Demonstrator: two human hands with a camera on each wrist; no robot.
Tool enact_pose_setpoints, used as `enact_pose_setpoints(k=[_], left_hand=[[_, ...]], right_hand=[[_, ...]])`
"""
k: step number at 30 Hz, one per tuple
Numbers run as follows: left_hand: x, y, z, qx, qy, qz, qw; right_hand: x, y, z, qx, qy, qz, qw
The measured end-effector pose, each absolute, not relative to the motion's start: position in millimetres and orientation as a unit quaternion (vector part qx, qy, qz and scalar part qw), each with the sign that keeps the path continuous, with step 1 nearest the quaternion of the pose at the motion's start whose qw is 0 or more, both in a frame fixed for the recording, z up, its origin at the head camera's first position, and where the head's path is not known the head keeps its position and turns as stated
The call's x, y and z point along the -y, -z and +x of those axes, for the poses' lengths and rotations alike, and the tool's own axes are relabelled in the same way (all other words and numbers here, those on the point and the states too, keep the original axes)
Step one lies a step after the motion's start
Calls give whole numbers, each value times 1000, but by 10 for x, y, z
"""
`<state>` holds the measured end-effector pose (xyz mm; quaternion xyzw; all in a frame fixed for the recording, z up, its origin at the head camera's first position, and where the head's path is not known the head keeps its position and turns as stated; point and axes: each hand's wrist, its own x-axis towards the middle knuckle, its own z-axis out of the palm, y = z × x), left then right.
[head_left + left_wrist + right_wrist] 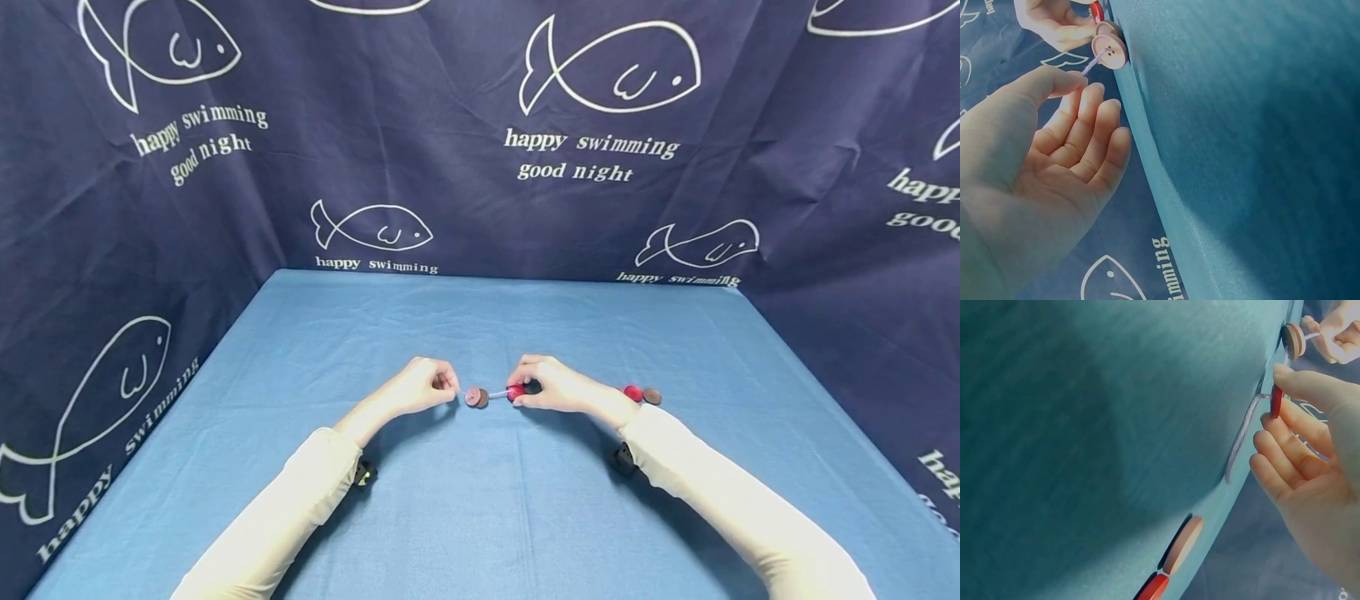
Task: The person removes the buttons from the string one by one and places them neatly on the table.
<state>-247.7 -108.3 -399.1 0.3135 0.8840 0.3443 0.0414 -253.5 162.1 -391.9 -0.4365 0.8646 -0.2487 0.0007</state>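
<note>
My left hand [429, 385] pinches the end of a pale cord [1090, 65] between thumb and forefinger. A pinkish button [1110, 51] with several holes is threaded on this cord, with a brown button [482, 398] against it. To the right, my right hand [553, 385] holds a red button [515, 392] by its rim between thumb and fingers. The cord runs from the brown button to this red one. In the right wrist view, the cord's other end [1242, 437] trails from the red button down onto the blue cloth.
Beyond my right wrist lie a loose red button [633, 392] and a brown button [652, 396]. The right wrist view shows another brownish button [1183, 545] nearer the hand. A blue cloth [465, 517] covers the table; a dark fish-print curtain [465, 125] surrounds it.
</note>
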Motion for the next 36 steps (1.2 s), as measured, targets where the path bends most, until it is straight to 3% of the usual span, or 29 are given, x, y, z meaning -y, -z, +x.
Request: enact_pose_setpoints(k=[36], left_hand=[[1082,4000,-2476,-884,-343,313,46]], right_hand=[[-1858,3874,-2508,-873,254,-416,8]])
